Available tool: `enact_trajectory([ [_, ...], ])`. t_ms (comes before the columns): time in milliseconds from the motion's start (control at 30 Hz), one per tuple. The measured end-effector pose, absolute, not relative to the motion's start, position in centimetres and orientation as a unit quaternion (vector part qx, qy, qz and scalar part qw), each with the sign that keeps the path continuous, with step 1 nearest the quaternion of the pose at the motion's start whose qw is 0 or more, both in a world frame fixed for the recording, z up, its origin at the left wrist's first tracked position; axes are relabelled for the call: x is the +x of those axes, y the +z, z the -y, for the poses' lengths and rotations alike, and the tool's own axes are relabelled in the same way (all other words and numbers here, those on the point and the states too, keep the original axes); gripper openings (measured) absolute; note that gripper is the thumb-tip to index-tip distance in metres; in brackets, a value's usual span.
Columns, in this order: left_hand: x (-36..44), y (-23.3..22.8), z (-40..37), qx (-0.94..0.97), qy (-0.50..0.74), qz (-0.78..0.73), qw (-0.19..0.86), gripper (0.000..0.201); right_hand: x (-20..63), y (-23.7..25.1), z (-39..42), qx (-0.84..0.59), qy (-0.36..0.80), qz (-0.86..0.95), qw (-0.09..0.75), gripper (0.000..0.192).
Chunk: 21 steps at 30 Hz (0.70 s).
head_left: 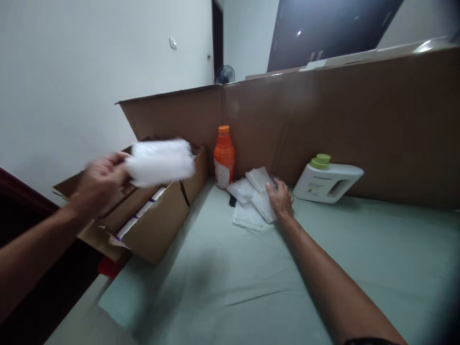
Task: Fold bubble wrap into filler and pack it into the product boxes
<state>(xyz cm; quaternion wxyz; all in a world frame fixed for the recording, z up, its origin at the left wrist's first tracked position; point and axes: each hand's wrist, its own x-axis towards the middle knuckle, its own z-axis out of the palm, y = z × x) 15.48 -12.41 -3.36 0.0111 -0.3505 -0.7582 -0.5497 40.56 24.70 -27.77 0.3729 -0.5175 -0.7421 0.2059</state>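
A counter [215, 302] spread with pale green cloth fills the near part of the view, creased toward the front, and a dark band [370, 341] crosses the right forearm at the bottom edge. On the left, the left hand [104, 177] is raised, its grip closed on one end of a white packet [160, 163], blurred, held roughly level above an open cardboard box [158, 225]. In that box stands a row of white-and-purple cartons [143, 209], and something red [109, 267] shows below its near end. Farther in, the right hand [282, 199] rests at the right edge of an overlapping pile of bubble-wrap pouches [247, 218] lying on the cloth; its thumb touches the pile, but whether the grip is closed on a pouch I cannot tell. A small dark object [232, 201] pokes out at the pile's left side. Behind the pouches, an orange bottle [223, 158] stands upright to the left, and a white jug [323, 183] with a green cap sits to the right, near the hand. A tall cardboard partition [359, 115] runs behind them. Beyond it are a wall switch [173, 43], a fan [224, 75] and a dark cabinet [330, 36]
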Motion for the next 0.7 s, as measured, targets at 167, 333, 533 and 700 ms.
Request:
enact_trajectory([
  [167, 25.3, -9.6, 2.3, -0.45, -0.538, 0.667, -0.252, 0.007, 46.0, -29.1, -21.7, -0.47, 0.217, 0.725, 0.454, 0.06],
  [333, 29.5, -14.9, -10.0, -0.42, -0.532, 0.691, -0.252, 0.031, 51.3, -30.2, -20.4, -0.449, 0.22, 0.722, 0.477, 0.057],
  [533, 29.7, -21.9, -8.7, -0.503, -0.436, 0.718, -0.203, 0.063, 54.0, -31.0, -20.2, -0.445, 0.19, 0.752, 0.448, 0.055],
  [700, 29.8, -26.2, -0.8, -0.558, -0.306, 0.753, -0.166, 0.058, 50.9, -32.2, -18.6, -0.398, 0.145, 0.819, 0.386, 0.049],
])
